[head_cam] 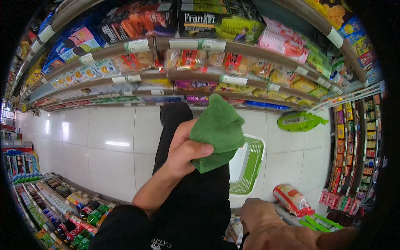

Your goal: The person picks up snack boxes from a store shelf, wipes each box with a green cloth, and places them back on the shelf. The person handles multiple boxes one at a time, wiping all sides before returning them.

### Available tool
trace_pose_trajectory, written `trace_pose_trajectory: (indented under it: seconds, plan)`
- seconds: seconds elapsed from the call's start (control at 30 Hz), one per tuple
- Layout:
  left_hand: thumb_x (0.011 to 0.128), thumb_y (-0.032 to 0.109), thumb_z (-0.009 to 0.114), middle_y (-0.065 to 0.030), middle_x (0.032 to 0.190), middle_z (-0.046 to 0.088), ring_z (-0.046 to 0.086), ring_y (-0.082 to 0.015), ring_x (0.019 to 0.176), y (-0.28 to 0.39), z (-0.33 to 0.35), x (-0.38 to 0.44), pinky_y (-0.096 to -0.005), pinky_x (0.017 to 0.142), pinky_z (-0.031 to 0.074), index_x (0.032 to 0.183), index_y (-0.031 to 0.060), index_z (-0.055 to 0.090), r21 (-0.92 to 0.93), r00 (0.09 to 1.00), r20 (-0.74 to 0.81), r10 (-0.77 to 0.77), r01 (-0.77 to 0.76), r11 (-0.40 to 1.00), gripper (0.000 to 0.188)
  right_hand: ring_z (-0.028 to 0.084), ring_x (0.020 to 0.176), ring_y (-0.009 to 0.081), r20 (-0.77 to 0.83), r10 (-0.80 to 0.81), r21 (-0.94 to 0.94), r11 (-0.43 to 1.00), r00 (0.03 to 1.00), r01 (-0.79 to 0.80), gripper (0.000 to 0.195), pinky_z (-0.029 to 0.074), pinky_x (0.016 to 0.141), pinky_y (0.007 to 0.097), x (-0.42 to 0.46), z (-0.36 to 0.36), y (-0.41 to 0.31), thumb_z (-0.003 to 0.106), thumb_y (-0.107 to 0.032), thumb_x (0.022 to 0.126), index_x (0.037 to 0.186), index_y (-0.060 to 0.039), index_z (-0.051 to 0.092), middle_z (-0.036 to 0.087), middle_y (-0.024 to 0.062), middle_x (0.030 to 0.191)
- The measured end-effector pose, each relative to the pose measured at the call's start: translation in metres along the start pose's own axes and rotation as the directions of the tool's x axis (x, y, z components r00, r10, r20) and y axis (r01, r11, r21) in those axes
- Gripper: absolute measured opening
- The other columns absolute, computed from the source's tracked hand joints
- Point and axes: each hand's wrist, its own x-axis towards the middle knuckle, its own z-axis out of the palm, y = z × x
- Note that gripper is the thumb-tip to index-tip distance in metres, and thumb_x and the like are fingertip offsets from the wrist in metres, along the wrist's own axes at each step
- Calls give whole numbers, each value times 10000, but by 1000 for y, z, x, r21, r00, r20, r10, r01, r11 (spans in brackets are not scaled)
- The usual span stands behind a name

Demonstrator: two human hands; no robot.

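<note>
My left hand (184,153) grips a folded green cloth (217,131), its thumb across the front and the fingers mostly hidden behind. The cloth is held up above my black-clothed legs, its peak towards the shelves. Blurred and close to the camera at the lower right is bare skin, seemingly my right hand (265,222); its fingers cannot be made out. Beyond the cloth, a green and white plastic shopping basket (257,165) stands on the tiled floor, partly covered by the cloth and my leg.
Store shelves (243,47) with packaged snacks curve across the front. On the floor at right lie a green package (300,122) and a red and white package (292,200). Bottled drinks (93,215) line a lower-left shelf; a rack of small packets (347,143) stands far right.
</note>
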Motion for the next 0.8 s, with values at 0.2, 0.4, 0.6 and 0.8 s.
trace_pose_trajectory:
  seconds: [0.2,0.4,0.6,0.8]
  plan:
    - [746,202,644,-162,1150,694,667,-231,1046,33,-2,-2,-346,922,511,1254,-108,605,147,995,60,79,-87,985,597,609,1120,360,-205,-183,-411,907,962,85,524,467,993,528,45,-1,39,603,-485,955,1213,-35,531,667,220,1127]
    - [794,179,695,-107,1040,711,660,-157,921,90,11,5,-302,835,510,1182,-86,657,341,960,240,145,-223,913,471,593,1229,340,-98,101,-834,534,990,-138,606,447,1047,421,62,-59,79,781,-272,803,1293,34,599,646,219,1262]
    - [922,196,732,-8,820,650,570,-49,763,139,46,33,-237,665,464,938,-4,689,528,903,360,233,-403,747,206,710,808,197,-190,225,-740,607,956,-289,297,537,763,308,64,-69,89,751,-74,813,1084,34,692,729,130,908]
    - [804,357,879,54,515,341,319,-29,550,189,45,58,-267,475,244,528,60,421,864,910,411,-55,-370,342,612,627,735,127,-161,-152,-967,220,975,-126,229,479,670,256,87,-85,56,616,-106,985,1123,61,689,702,89,861]
